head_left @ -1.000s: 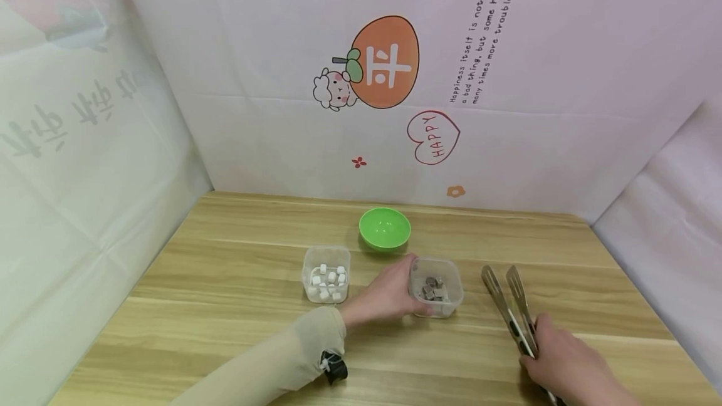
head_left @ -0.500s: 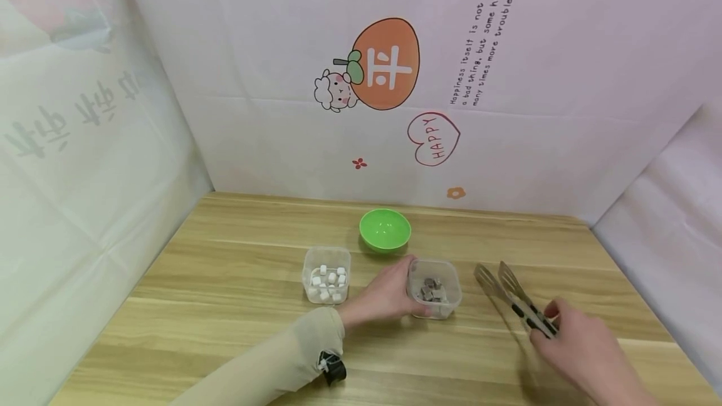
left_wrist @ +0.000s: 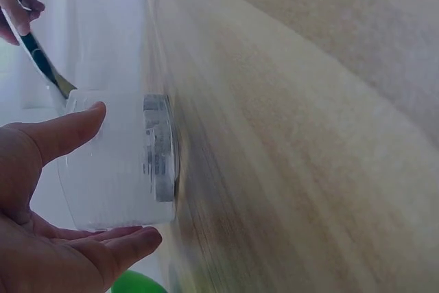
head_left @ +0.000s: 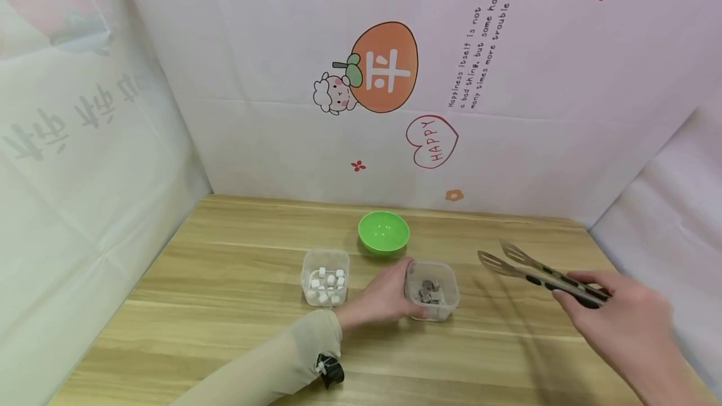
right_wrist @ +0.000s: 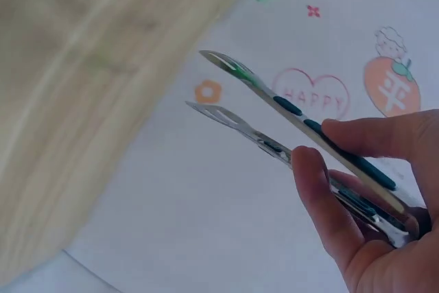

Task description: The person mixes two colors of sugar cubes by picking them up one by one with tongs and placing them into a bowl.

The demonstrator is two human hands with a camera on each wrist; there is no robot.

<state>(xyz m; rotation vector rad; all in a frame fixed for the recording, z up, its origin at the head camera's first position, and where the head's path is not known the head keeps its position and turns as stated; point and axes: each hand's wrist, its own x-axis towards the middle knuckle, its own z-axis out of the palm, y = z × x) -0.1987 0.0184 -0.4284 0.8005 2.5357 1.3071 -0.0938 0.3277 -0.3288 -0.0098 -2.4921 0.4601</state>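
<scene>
My left hand (head_left: 386,296) grips a clear plastic container (head_left: 445,274) from its left side, thumb and fingers on opposite walls. Inside it lie several grey metallic cubes (head_left: 433,296). The container stands on the wooden table in the left wrist view. Metal tongs (right_wrist: 271,97) with dark grip inserts are in my right hand (head_left: 626,312), held between thumb and fingers. The tongs' slotted tips are apart, with nothing between them, and they hang above the table to the right of the container.
A second clear container (head_left: 324,260) with several white cubes (head_left: 331,280) stands left of my left hand. Behind the two containers sits a green bowl (head_left: 384,230). Printed cloth walls (head_left: 282,143) rise at the back and both sides of the wooden table (head_left: 225,306).
My right hand has lifted the tongs off the table and moved right and up, turning them so the tips point left. My left hand keeps its hold on the container.
</scene>
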